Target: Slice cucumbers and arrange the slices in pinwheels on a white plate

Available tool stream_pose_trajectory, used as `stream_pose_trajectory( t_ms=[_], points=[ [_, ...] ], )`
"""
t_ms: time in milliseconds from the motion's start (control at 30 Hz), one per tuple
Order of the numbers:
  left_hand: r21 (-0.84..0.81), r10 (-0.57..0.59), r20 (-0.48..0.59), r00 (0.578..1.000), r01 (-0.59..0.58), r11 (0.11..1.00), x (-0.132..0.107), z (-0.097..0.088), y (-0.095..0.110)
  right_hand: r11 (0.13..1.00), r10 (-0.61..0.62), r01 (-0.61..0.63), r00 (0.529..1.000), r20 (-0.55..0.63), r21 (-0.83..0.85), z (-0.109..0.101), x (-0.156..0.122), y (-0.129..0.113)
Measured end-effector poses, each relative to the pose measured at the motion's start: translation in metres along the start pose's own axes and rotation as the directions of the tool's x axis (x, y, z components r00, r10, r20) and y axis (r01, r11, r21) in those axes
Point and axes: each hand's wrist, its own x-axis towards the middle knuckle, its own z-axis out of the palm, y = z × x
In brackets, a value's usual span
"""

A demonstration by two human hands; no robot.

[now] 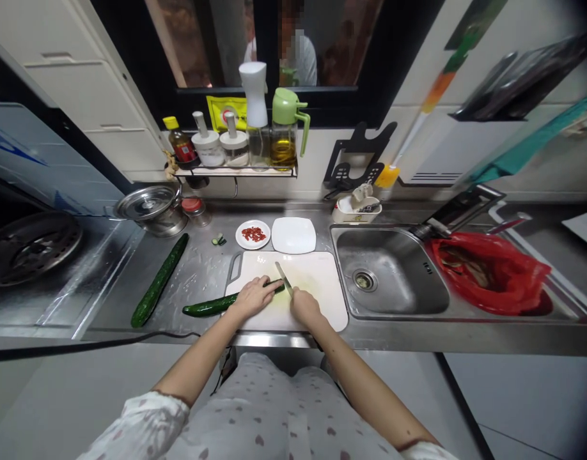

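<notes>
My left hand (253, 296) is closed over a dark green cucumber (208, 307), pressing its right part onto the white cutting board (322, 271). The cucumber's left end reaches past the board onto the steel counter. In my right hand (304, 308) is a kitchen knife (282, 276), its handle hidden by my fingers. The blade points away from me and to the left, close to the cucumber's right end. Whether it touches the skin, I cannot tell. A second, whole cucumber (160, 281) lies on the counter at left.
Behind the board stand a small plate of chopped red pieces (253, 234) and a white plate (294, 235). Cucumber scraps (219, 240) lie to their left. The sink (389, 275) is at right, with a red plastic bag (490, 275) beyond it. A steel pot (152, 207) is back left.
</notes>
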Motion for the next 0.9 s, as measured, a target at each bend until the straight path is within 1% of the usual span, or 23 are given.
stream_pose_trajectory(
  t_ms=[267,400,500,600,767,900],
  points=[
    [0.023,-0.055,-0.007,0.998,0.055,0.998,0.0,-0.003,0.004,1.0,-0.004,0.004,1.0,-0.006,-0.007,-0.001,0.001,0.002],
    [-0.002,-0.088,-0.019,0.996,0.088,0.996,0.0,-0.005,0.006,1.0,-0.002,0.002,1.0,-0.022,-0.02,-0.007,-0.002,0.007],
    [-0.021,-0.118,-0.02,0.993,0.118,0.993,0.0,-0.007,0.006,0.999,0.022,-0.023,0.999,-0.029,-0.042,-0.013,-0.006,0.012],
    [-0.033,-0.129,-0.028,0.991,0.128,0.991,0.0,-0.008,0.007,0.997,0.03,-0.034,0.998,-0.06,-0.073,-0.016,-0.01,0.018],
    [-0.046,-0.136,-0.03,0.99,0.134,0.99,0.0,-0.008,0.007,0.994,0.024,-0.032,0.997,-0.076,-0.103,-0.015,-0.015,0.022],
    [-0.083,-0.15,-0.06,0.987,0.145,0.986,0.001,-0.009,0.008,0.993,0.018,-0.028,0.996,-0.089,-0.119,-0.013,-0.017,0.019]
  ],
)
